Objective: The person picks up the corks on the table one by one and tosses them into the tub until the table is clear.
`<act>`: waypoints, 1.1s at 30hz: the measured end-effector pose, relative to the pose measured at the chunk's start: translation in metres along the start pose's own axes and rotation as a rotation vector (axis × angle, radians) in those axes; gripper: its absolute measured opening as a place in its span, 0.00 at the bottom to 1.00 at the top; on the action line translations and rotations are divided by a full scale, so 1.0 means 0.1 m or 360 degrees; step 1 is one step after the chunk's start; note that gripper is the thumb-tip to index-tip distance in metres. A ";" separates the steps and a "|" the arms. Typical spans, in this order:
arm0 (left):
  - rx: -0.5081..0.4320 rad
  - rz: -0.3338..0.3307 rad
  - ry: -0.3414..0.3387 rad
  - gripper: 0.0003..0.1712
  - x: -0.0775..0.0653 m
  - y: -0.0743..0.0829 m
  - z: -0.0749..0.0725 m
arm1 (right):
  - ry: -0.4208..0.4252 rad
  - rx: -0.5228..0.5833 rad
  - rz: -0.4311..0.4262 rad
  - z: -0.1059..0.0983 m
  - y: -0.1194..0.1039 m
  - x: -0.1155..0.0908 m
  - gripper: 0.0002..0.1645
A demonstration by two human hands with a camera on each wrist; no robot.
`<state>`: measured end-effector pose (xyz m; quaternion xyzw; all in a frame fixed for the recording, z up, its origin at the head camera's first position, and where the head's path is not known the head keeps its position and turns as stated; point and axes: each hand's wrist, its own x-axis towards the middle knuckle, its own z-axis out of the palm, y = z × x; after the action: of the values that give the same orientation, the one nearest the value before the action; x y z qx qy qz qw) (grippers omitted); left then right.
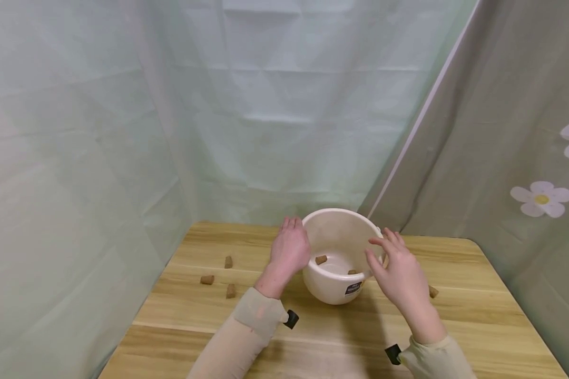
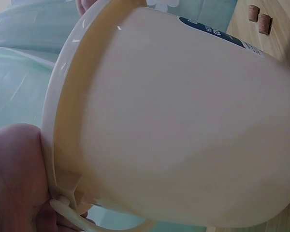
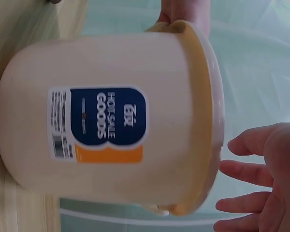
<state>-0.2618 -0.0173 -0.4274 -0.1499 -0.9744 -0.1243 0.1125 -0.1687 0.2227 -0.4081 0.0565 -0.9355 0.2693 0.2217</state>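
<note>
A cream plastic bucket (image 1: 323, 288) is at the middle of the wooden table, its mouth facing up. On its front is a dark blue label (image 3: 108, 116) with white lettering. Inside the bucket lie a tapered cork (image 1: 321, 259) and a second cork (image 1: 352, 272), partly hidden by the near rim. My left hand (image 1: 291, 246) grips the left side of the rim, beside the handle's hinge; the loop handle (image 2: 94, 225) hangs below that hand. At the right rim, my right hand (image 1: 400, 271) has its fingers spread and holds nothing; its fingertips are close to the edge.
Left of the bucket, three corks lie on the table: one cork (image 1: 228, 262) farther back, another cork (image 1: 207, 279) leftmost, a third cork (image 1: 231, 291) nearer. One more cork (image 1: 433, 291) lies beyond my right wrist. Pale curtains (image 1: 284, 131) hang behind the table.
</note>
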 end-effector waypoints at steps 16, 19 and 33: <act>-0.0051 -0.0008 0.0008 0.27 -0.02 0.02 -0.03 | 0.0086 -0.0065 0.0030 -0.21 0.29 -0.15 0.17; -0.0074 -0.0016 0.0019 0.27 -0.02 0.02 -0.03 | 0.0071 -0.0062 0.0055 -0.25 0.33 -0.18 0.18; -0.0105 0.0003 0.0056 0.26 -0.04 0.00 -0.01 | -0.0042 -0.0185 0.0199 -0.40 0.58 -0.39 0.21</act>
<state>-0.2579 -0.0186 -0.4270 -0.1524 -0.9675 -0.1589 0.1247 -0.1319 0.2925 -0.4233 -0.0116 -0.9541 0.2270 0.1948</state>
